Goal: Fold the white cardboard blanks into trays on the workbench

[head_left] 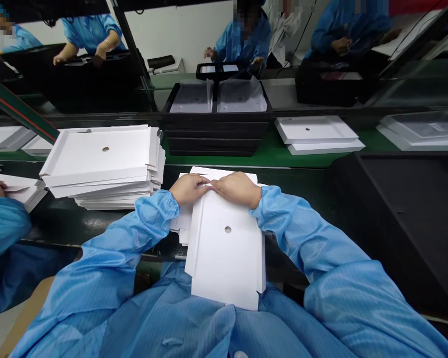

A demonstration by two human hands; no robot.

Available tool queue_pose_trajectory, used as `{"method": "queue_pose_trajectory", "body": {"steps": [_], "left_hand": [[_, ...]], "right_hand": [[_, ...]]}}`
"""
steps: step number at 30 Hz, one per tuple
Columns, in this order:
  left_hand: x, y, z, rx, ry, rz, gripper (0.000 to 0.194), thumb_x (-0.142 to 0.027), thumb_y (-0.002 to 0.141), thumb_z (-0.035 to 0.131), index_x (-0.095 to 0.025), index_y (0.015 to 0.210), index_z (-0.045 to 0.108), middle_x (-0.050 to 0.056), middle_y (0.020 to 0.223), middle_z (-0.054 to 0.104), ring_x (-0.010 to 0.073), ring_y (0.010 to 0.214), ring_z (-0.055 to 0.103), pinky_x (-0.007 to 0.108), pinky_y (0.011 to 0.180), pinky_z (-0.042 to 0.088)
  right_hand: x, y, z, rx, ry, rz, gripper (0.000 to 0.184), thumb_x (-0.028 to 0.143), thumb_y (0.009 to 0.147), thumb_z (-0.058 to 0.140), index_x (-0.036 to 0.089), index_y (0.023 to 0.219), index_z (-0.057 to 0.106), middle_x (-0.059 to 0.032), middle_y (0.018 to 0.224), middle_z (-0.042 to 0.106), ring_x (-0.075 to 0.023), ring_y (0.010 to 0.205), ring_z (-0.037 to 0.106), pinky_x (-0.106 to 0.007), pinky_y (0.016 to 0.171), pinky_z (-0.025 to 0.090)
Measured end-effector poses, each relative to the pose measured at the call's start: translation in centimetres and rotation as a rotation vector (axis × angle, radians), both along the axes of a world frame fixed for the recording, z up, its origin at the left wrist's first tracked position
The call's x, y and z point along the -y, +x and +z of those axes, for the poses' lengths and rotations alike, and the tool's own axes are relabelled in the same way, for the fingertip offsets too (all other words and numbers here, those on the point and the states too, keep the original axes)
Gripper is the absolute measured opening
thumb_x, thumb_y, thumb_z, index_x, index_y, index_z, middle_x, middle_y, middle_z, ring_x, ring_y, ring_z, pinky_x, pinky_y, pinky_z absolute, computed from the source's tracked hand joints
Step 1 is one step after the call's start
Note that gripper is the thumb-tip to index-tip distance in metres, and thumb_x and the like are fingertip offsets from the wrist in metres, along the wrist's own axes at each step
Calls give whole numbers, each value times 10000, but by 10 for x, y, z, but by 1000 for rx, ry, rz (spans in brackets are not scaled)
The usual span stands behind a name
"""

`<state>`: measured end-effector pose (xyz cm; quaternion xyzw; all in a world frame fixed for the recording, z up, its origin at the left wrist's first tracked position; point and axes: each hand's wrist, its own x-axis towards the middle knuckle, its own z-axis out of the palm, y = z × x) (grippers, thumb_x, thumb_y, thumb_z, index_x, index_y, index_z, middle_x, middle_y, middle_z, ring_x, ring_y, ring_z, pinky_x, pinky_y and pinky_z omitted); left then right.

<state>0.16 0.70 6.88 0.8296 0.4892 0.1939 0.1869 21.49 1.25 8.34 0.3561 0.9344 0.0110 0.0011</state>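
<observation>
A white cardboard tray blank point(226, 258) with a round hole lies in front of me, its near end reaching over the table edge against my body. Its long side flaps are partly folded. At its far end my left hand point(188, 189) and my right hand point(237, 189) meet, thumbs and fingers pinched on the cardboard edge. Under and beyond it rest more white cardboard sheets point(184, 231). To the left stands a tall stack of folded white trays point(104, 161), the top one also with a round hole.
Stacked black trays point(214, 134) stand on the green conveyor point(287, 160) ahead. More white trays point(317, 130) sit to their right. A large black tray point(414, 199) lies at the right. A neighbour's sleeve point(3, 226) is at the left; several people in blue work across the line.
</observation>
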Motion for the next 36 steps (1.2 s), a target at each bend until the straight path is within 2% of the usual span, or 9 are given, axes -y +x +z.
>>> {"method": "queue_pose_trajectory", "body": {"steps": [4, 7, 11, 13, 17, 20, 25, 29, 36], "left_hand": [[-3, 1, 6, -96, 61, -26, 291, -379, 917, 571, -196, 1036, 764, 64, 1026, 759, 221, 1020, 675, 334, 956, 503], [-9, -3, 11, -28, 55, 85, 272, -355, 892, 581, -191, 1009, 763, 49, 1008, 759, 209, 958, 675, 314, 922, 500], [-32, -19, 13, 74, -61, 290, 272, -368, 874, 595, -175, 977, 756, 34, 900, 747, 188, 822, 651, 295, 811, 504], [-46, -27, 8, 61, -102, 341, 269, -371, 875, 599, -176, 983, 751, 35, 876, 734, 187, 812, 638, 295, 797, 502], [-55, -32, -3, -29, 0, 345, 359, -399, 901, 597, -184, 1168, 703, 81, 1105, 700, 243, 1070, 614, 354, 969, 475], [-22, -20, -5, -106, 110, 228, 475, -450, 938, 566, -171, 1319, 620, 133, 1299, 622, 279, 1249, 538, 420, 1099, 405], [82, 4, -14, -316, 25, -342, 645, -619, 881, 613, -155, 1329, 614, 181, 1405, 573, 338, 1284, 545, 502, 1094, 422], [137, 5, -26, -389, 92, -356, 692, -614, 878, 624, -118, 1359, 580, 222, 1500, 483, 370, 1389, 461, 522, 1150, 368], [152, 0, -19, -326, 214, -403, 546, -563, 940, 569, -152, 1298, 606, 170, 1391, 604, 305, 1233, 602, 474, 1010, 458]], "right_hand": [[-2, 5, 2, -15, 11, -36, 478, 436, 1068, 295, 175, 1131, 691, -118, 1018, 755, -235, 899, 682, -321, 697, 383], [6, 22, 10, -127, 114, -50, 387, 380, 1038, 405, 157, 1245, 645, -136, 1160, 724, -266, 999, 659, -360, 792, 419], [48, 53, 16, -281, 217, -32, 384, 329, 1017, 455, 140, 1315, 607, -162, 1283, 667, -288, 1089, 616, -411, 899, 433], [78, 65, 11, -293, 178, 81, 371, 351, 1005, 500, 162, 1300, 622, -149, 1278, 671, -291, 1114, 605, -424, 923, 443], [122, 82, -15, -206, 35, 246, 401, 415, 971, 585, 141, 1256, 649, -167, 1334, 638, -317, 1197, 563, -449, 974, 448], [131, 89, -36, -148, -1, 232, 404, 402, 954, 620, 123, 1245, 652, -174, 1343, 630, -318, 1214, 556, -449, 984, 449], [127, 90, -52, -135, 79, 251, 274, 238, 980, 566, 105, 1196, 669, -154, 1239, 688, -256, 1043, 621, -410, 905, 466], [131, 88, -49, -200, 101, 292, 210, 203, 977, 559, 115, 1118, 689, -116, 1119, 726, -213, 946, 629, -374, 847, 475], [138, 100, -32, -361, 267, 282, 213, 126, 927, 624, 191, 1123, 674, -68, 1104, 746, -219, 1022, 626, -394, 891, 487]]}}
